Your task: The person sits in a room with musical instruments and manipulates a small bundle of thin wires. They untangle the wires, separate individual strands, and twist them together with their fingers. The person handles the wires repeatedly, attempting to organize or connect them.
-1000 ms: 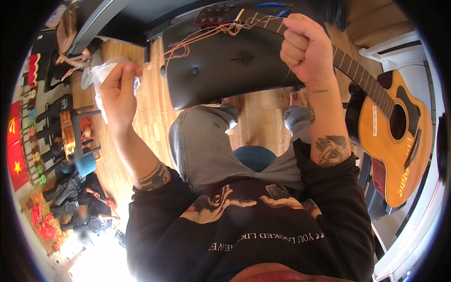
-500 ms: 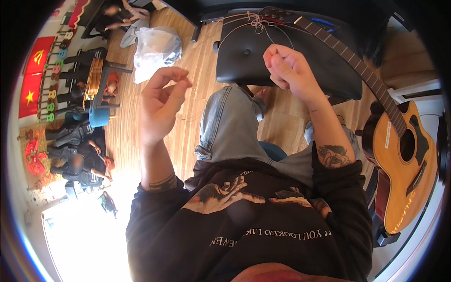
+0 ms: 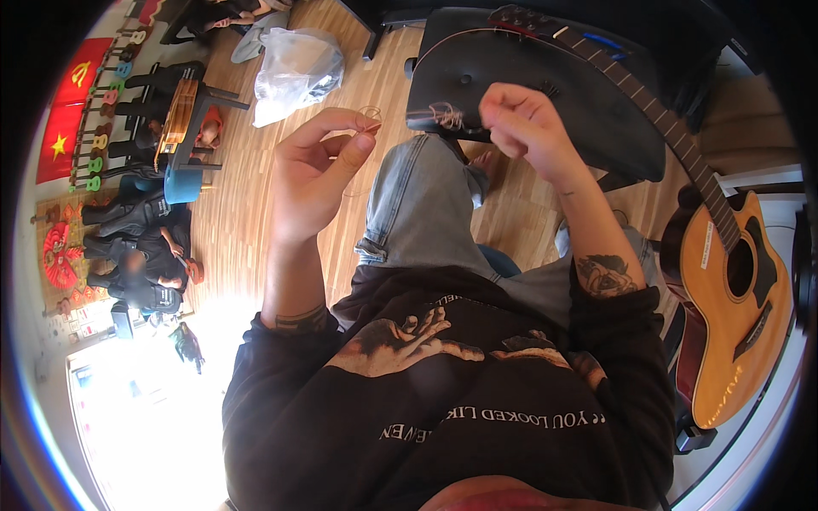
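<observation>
My left hand point(image 3: 317, 170) is raised in front of me, thumb and forefinger pinched on a thin coppery guitar string point(image 3: 371, 115) that curls into a small loop at the fingertips. My right hand point(image 3: 521, 126) is closed on the other part of the string, where a tangled coil of wire point(image 3: 443, 114) sticks out to its left. Both hands hover above my knee in light blue jeans point(image 3: 426, 209). An acoustic guitar point(image 3: 724, 264) leans at my right, its neck point(image 3: 630, 89) running up over a black stool point(image 3: 545, 94).
A crumpled clear plastic bag point(image 3: 294, 72) lies on the wooden floor point(image 3: 247, 179) at the upper left. Beyond it stand a small dark table point(image 3: 183, 111) and a blue stool point(image 3: 181, 183). Red decorations point(image 3: 64, 128) hang at the far left.
The view has tilted down and the stool has shifted up. My left hand, which held something white a second ago, now pinches the string; both hands came closer together.
</observation>
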`<action>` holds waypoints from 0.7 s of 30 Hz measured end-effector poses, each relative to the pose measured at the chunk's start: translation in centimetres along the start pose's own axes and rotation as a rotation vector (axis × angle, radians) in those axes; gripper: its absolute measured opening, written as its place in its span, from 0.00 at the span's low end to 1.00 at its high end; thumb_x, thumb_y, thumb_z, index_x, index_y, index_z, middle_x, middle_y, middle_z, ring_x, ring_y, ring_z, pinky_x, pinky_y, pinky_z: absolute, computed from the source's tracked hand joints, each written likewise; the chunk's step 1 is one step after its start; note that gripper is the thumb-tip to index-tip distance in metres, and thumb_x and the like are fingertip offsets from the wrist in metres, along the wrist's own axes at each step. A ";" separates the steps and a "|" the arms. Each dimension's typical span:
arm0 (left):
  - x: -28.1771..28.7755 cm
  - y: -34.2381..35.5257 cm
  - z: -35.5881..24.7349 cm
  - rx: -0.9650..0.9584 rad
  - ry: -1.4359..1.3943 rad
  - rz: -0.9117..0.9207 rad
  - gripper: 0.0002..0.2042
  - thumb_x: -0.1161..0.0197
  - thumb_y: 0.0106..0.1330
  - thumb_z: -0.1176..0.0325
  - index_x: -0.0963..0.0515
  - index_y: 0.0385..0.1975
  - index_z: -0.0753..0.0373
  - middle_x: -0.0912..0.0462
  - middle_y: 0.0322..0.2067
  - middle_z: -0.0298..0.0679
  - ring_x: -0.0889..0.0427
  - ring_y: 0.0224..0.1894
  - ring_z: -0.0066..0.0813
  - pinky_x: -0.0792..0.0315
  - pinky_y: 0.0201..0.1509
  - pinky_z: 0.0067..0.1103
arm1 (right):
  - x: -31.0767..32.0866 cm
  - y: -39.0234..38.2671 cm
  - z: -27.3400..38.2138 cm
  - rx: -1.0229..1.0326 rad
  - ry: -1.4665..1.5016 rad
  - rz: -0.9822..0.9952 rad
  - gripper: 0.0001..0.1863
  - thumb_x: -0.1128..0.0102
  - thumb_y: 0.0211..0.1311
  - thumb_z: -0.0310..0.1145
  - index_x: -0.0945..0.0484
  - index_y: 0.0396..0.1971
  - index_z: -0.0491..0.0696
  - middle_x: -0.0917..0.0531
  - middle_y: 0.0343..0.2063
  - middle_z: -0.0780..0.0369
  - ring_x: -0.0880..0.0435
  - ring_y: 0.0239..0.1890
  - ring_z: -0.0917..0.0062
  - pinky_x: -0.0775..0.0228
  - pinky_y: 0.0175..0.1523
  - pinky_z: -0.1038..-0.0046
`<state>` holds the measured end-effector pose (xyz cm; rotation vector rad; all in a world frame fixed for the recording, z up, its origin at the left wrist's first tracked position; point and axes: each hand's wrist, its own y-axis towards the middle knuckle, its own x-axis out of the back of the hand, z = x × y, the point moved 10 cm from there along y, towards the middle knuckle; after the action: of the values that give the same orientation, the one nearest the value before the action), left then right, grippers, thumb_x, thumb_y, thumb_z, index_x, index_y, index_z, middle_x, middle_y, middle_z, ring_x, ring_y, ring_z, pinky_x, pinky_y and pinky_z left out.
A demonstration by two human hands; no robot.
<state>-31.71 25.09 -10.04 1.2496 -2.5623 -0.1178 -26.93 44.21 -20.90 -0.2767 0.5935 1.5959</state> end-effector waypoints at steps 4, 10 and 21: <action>-0.8 -0.3 0.4 0.045 0.071 -0.034 0.08 0.34 0.63 0.80 0.19 0.42 0.68 0.17 0.37 0.36 0.26 0.29 0.12 0.36 0.29 0.10 | -3.7 -0.8 -0.4 -0.078 -0.076 0.338 0.19 0.46 0.58 0.30 0.24 0.47 0.37 0.22 0.25 0.64 0.39 0.14 0.90 0.49 0.18 0.86; -3.1 -0.3 -1.2 -0.112 0.453 0.032 0.05 0.30 0.57 0.79 0.15 0.32 0.66 0.18 0.28 0.34 0.31 0.20 0.08 0.45 0.21 0.11 | -6.5 -1.4 0.5 -0.059 0.262 0.435 0.32 0.46 0.53 0.37 0.30 0.58 0.35 0.19 0.49 0.52 0.23 0.22 0.81 0.33 0.26 0.84; -5.1 -0.3 -1.8 -0.156 0.580 0.081 0.09 0.32 0.54 0.80 0.15 0.35 0.64 0.17 0.27 0.32 0.35 0.19 0.07 0.48 0.19 0.11 | -5.2 -0.7 -0.3 -0.020 -0.034 0.098 0.12 0.37 0.65 0.30 0.19 0.46 0.42 0.16 0.36 0.61 0.16 0.28 0.81 0.25 0.29 0.82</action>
<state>-28.00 28.98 -9.48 0.9473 -2.0531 0.0555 -25.67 39.66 -18.69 -0.2381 0.5727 1.6982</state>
